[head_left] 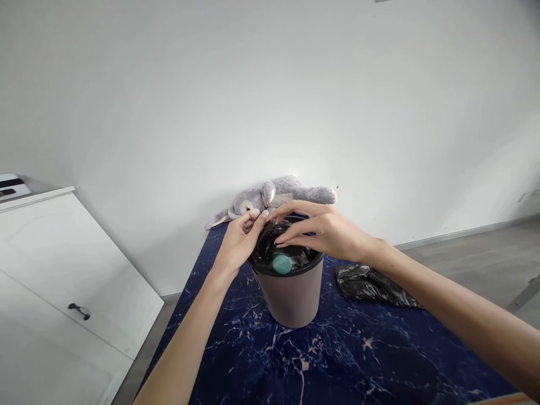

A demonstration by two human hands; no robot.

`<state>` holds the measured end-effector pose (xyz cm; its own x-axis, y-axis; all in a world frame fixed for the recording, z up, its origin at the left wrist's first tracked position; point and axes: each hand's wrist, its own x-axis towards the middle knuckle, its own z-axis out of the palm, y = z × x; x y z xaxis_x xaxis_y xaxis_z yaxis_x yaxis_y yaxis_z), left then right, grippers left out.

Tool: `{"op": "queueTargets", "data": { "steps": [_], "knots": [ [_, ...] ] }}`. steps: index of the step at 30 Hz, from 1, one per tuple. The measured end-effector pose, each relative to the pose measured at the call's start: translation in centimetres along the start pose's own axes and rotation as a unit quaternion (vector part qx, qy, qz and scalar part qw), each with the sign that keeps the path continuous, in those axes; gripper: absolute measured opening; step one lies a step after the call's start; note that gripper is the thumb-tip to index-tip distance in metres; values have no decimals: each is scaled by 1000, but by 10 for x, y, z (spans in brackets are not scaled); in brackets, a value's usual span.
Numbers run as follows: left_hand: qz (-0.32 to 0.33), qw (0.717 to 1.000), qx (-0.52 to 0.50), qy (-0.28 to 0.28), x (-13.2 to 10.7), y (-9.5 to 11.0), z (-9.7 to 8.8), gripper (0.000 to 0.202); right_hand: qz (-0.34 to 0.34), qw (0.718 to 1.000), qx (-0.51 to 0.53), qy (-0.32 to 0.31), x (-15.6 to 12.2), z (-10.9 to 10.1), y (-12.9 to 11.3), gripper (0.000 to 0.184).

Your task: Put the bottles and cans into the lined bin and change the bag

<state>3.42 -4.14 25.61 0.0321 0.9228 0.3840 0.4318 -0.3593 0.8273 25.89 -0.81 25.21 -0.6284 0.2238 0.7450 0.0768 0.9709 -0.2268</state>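
Note:
A grey-brown trash bin (291, 301) with a black rim stands upright on a dark blue marbled tabletop. Inside it is a black garbage bag (265, 247), its film bunched near the far side of the rim. My left hand (241, 239) is at the rim's far left, thumb and index finger pinching the bag's edge. Over the opening, my right hand (320, 228) has its fingertips curled around the bunched film beside my left thumb. A round teal-green spot (282, 264) shows at the near inner rim; what it is I cannot tell.
Behind the bin a grey plush toy (282, 194) lies against the white wall. Another crumpled black plastic bag (373, 285) lies right of the bin, partly behind my right forearm. A white cabinet (76, 270) with a dark handle stands at the left, beyond the table's edge.

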Motion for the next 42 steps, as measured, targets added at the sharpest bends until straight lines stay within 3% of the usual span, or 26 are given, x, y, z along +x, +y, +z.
{"op": "queueTargets", "data": {
  "steps": [4,9,13,15,19,21,23,27,30,35,39,42],
  "knots": [
    [7,998,65,26,4,-11,-11,43,9,1000,13,12,-12,-4,-7,16],
    [-1,992,115,53,10,-39,-25,45,76,994,71,12,-38,-8,-10,13],
    [-20,997,55,45,9,-46,-26,45,140,979,132,62,-52,-5,-8,11],
    [-21,999,-19,21,6,-37,-23,44,193,953,208,104,-49,1,-6,12],
    [-5,985,-169,-27,3,-8,-14,42,273,862,399,154,-28,16,3,25],
    [6,977,-211,-36,3,2,-13,44,280,841,435,156,-19,20,6,28],
    [13,974,-221,-41,2,3,-14,43,281,853,417,141,-16,18,8,29],
    [-3,983,-179,-38,-3,-12,-23,38,289,906,299,73,-27,3,6,29],
    [-18,988,-147,-47,-8,-20,-27,35,306,917,251,44,-34,-8,4,30],
    [41,983,-173,-39,-11,2,-18,31,303,944,130,-37,-15,-9,0,37],
    [107,977,-183,-36,-15,24,-4,27,312,935,5,-171,16,1,2,52],
    [129,977,-167,-30,-18,28,0,28,288,926,-73,-232,33,5,5,49]
  ]
}}
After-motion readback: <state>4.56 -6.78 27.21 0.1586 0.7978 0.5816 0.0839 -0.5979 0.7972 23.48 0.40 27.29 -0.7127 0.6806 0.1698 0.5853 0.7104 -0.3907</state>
